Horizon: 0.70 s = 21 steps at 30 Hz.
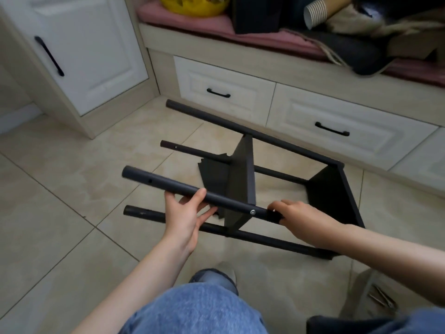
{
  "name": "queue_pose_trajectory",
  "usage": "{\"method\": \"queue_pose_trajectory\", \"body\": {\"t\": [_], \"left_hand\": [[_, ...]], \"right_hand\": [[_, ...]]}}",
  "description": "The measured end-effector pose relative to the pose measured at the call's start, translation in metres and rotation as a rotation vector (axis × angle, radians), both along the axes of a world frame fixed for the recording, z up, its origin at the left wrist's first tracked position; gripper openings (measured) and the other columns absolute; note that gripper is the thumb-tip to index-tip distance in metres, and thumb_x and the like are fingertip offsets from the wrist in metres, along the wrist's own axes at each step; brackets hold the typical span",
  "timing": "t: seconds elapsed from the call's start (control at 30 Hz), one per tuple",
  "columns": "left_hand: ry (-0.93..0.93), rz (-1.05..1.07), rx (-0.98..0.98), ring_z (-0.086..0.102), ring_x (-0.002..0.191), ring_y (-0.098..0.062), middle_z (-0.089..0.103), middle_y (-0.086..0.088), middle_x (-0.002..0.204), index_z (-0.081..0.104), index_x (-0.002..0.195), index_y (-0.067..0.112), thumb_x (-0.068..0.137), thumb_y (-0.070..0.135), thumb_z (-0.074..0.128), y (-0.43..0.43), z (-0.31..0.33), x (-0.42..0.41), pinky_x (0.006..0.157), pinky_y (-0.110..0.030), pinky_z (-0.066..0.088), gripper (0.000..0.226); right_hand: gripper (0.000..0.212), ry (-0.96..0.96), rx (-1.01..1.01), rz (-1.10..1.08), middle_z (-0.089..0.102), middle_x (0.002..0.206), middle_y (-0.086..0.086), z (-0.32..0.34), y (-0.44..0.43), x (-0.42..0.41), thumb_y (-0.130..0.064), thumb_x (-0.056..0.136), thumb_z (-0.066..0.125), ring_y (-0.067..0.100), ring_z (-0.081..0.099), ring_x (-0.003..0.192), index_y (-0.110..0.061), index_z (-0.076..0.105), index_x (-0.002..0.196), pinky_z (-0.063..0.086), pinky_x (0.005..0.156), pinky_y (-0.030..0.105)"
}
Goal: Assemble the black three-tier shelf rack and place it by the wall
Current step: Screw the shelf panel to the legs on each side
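The black shelf rack [243, 169] lies on its side on the tiled floor, with four round poles running left to right. Two square shelf boards are fixed between the poles, one in the middle [240, 179] and one at the right end [332, 189]. A third loose-looking black board [212, 174] lies behind the middle one. My left hand [185, 213] holds the nearest upper pole [168, 185] from below, thumb over it. My right hand [296, 215] grips the same pole just right of a silver screw [252, 212].
White drawers with black handles [218, 92] run under a bench behind the rack. A tall white cabinet door [79, 49] stands at the left. Bags and paper cups [315, 13] sit on the bench cushion. Small metal tools [382, 297] lie on the floor at lower right. My jeans-clad knee [192, 309] is below.
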State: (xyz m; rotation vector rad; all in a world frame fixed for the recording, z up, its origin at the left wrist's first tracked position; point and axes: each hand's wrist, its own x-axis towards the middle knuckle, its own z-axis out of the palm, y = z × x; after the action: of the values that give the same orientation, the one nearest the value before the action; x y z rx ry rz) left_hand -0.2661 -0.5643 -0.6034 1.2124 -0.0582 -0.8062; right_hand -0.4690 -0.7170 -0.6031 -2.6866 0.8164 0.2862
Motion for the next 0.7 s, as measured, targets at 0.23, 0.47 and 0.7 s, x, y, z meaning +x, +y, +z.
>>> {"method": "queue_pose_trajectory", "body": {"t": [0.23, 0.47, 0.7], "left_hand": [[-0.261, -0.162, -0.057, 0.073, 0.101, -0.021, 0.064, -0.01, 0.114, 0.034, 0.149, 0.032, 0.093, 0.003, 0.068, -0.039, 0.064, -0.005, 0.075, -0.041, 0.064, 0.072], [-0.538, -0.352, -0.118, 0.073, 0.095, -0.011, 0.061, -0.003, 0.114, 0.046, 0.117, 0.051, 0.091, 0.011, 0.074, -0.061, 0.121, -0.018, 0.067, -0.03, 0.062, 0.055], [-0.738, -0.521, -0.044, 0.071, 0.09, -0.001, 0.059, 0.005, 0.113, 0.047, 0.122, 0.045, 0.09, 0.016, 0.076, -0.071, 0.163, -0.042, 0.063, -0.027, 0.061, 0.053]], "right_hand": [[0.03, -0.09, 0.128, -0.148, 0.063, 0.116, -0.007, 0.042, -0.015, -0.018, -0.017, 0.095, 0.063, 0.008, 0.061, 0.103, -0.028, 0.055, 0.122, 0.054, 0.087, 0.023], [0.033, -0.267, 0.22, -0.236, 0.064, 0.122, -0.007, 0.072, -0.003, -0.037, -0.016, 0.097, 0.061, 0.007, 0.062, 0.11, -0.027, 0.052, 0.126, 0.054, 0.093, 0.026], [0.033, -0.399, 0.376, -0.309, 0.065, 0.121, -0.007, 0.084, 0.012, -0.053, -0.018, 0.094, 0.066, 0.003, 0.064, 0.107, -0.027, 0.055, 0.124, 0.055, 0.091, 0.021]]}}
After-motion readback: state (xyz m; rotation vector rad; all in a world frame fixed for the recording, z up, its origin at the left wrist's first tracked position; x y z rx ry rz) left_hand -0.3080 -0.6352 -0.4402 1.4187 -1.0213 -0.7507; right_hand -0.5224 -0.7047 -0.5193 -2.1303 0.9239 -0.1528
